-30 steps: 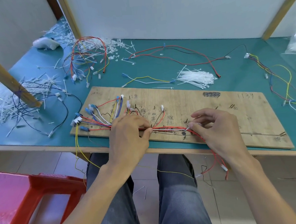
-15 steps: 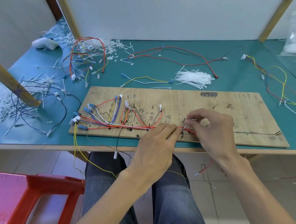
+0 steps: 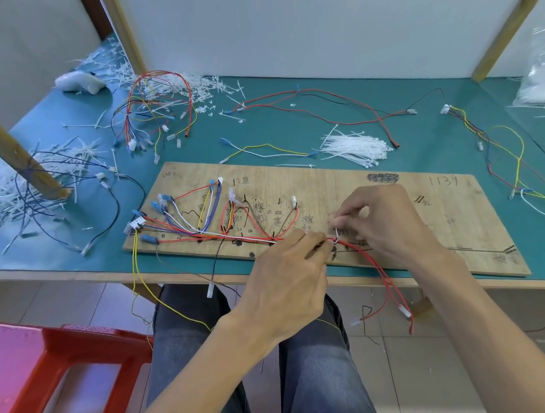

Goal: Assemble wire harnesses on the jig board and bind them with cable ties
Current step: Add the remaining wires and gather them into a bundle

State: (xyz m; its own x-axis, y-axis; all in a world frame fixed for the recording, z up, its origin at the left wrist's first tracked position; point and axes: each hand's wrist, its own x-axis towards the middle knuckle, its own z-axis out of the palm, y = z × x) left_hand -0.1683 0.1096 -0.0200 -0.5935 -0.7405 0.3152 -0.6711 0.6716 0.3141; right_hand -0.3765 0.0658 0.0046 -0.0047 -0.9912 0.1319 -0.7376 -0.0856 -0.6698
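Step in hand, as I read it: binding. The harness (image 3: 234,236) lies fanned across the left half of the jig board (image 3: 426,215). Its branches run up to small white and blue connectors, and the trunk is gathered along the board's near edge.

The left hand (image 3: 289,276) pinches the trunk where the wires converge, fingers curled onto it. The right hand (image 3: 385,221) sits just beside it, thumb and forefinger nipping the upright tail of a white cable tie (image 3: 336,233) at the bundle. I can't tell whether the tail is already through the head.

Next move, my judgement: draw the tail snug while the left hand squeezes the wires together, so none slips out of the loop. After that the tail wants trimming.

Materials:
- Wires are thin and limp, with glossy plastic insulation; the red ends (image 3: 387,282) droop over the worktop (image 3: 291,130) edge toward the lap.
- The tie looks like a narrow nylon strip, likely slippery to grip.
- The board is flat, rough plywood with hand-inked marks and dark dots.
- The worktop is matt green.
- Spare ties (image 3: 354,147) lie in a loose white sheaf beyond the board.
- Clipped offcuts (image 3: 3,199) litter the far left.
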